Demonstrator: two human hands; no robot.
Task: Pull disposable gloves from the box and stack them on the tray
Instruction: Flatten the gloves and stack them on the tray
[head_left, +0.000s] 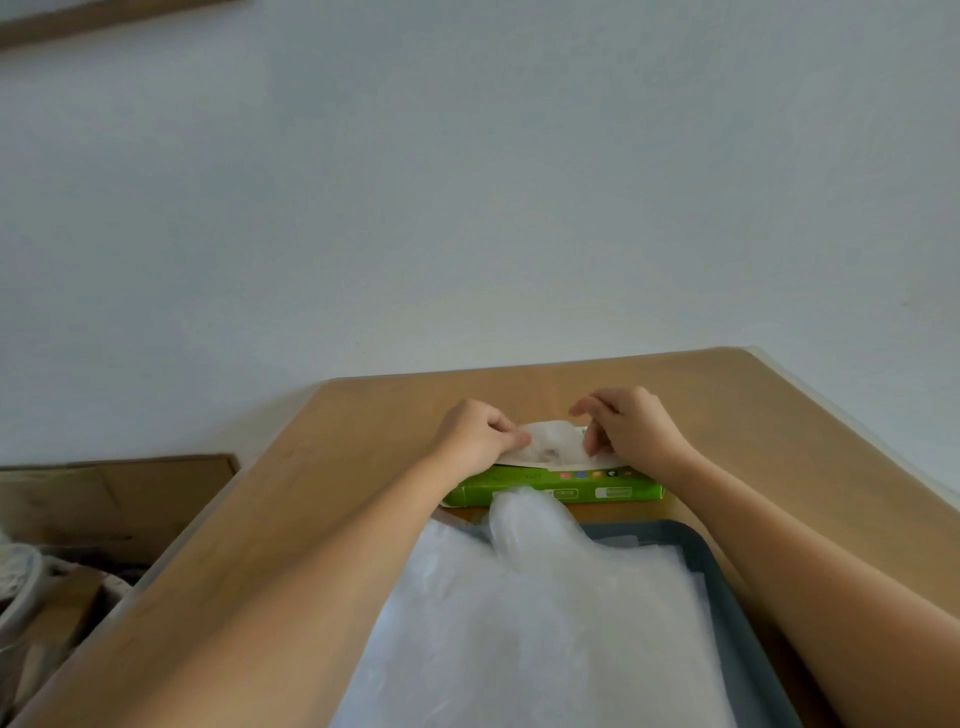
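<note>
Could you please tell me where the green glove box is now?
In the head view, the green glove box lies centrally, just beyond the grey tray, beneath the left hand and right hand.

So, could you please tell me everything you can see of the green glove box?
The green glove box is a flat, long cardboard carton lying on the wooden table just beyond the grey tray. Small coloured marks and white labels show on its near side. Crumpled clear glove film bulges from its top opening; the left hand pinches it, the right hand touches its other edge.
</note>
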